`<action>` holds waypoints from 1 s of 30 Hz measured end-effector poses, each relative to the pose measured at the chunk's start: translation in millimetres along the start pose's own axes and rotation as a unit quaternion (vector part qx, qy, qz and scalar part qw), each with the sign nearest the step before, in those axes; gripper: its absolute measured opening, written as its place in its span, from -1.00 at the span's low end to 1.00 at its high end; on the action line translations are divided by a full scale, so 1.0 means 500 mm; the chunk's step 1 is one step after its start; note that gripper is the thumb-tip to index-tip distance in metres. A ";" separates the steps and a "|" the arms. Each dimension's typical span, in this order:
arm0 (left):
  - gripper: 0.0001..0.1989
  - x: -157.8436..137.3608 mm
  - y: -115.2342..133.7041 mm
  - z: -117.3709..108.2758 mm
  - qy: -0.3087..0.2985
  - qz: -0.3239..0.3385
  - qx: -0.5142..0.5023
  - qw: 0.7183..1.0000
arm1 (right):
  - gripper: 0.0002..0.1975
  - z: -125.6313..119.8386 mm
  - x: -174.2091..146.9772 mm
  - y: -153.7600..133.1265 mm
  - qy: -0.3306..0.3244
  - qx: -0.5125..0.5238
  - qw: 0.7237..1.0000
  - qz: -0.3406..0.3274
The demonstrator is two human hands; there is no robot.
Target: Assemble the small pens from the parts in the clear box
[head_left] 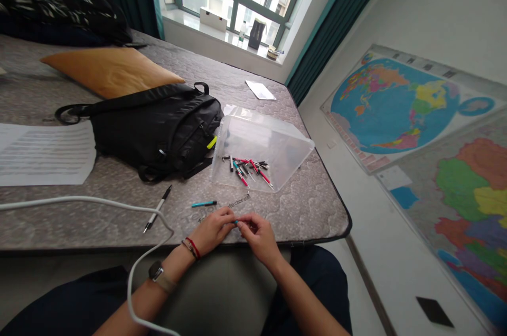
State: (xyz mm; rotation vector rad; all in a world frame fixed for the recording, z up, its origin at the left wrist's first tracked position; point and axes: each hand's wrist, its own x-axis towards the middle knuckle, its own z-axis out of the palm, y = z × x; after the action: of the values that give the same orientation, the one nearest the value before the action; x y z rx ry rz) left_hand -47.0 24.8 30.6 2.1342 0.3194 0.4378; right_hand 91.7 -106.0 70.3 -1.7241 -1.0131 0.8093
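My left hand (215, 229) and my right hand (260, 234) meet at the mattress's front edge, fingertips pinched together on a small blue pen part (236, 222). Most of that part is hidden by the fingers. Just beyond my left hand lies a blue pen barrel (204, 203) with a dark end. Further left rests a white-and-black pen (157, 209), slanting. A tiny metal-looking piece (248, 194) sits in front of the clear plastic box (293, 150). Inside the box are several red, black, white and blue pen parts (253, 167).
A white cable (91, 199) loops across the left side and over my left forearm. Behind stand a black backpack (158, 130), an orange-brown envelope (114, 69) and printed sheets (47, 154). The mattress edge (346, 222) ends at right, beside a wall with maps (396, 103).
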 end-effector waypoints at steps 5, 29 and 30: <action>-0.76 -0.001 -0.003 0.003 0.003 0.003 0.007 1.000 | -0.80 0.001 0.000 0.004 -0.001 0.001 1.000 0.004; -0.78 -0.002 -0.006 -0.003 0.008 -0.016 0.021 1.000 | -0.79 -0.101 0.342 0.104 0.084 -0.412 0.903 0.085; -0.78 -0.002 -0.006 -0.003 0.009 -0.018 0.023 1.000 | -0.80 -0.100 0.350 0.107 0.082 -0.408 0.904 0.095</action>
State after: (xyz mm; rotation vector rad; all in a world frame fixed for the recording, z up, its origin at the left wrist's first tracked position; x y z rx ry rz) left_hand -48.7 27.3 29.0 2.1665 0.3805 0.4335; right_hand 225.7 19.6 23.5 -2.5858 -1.1636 0.3375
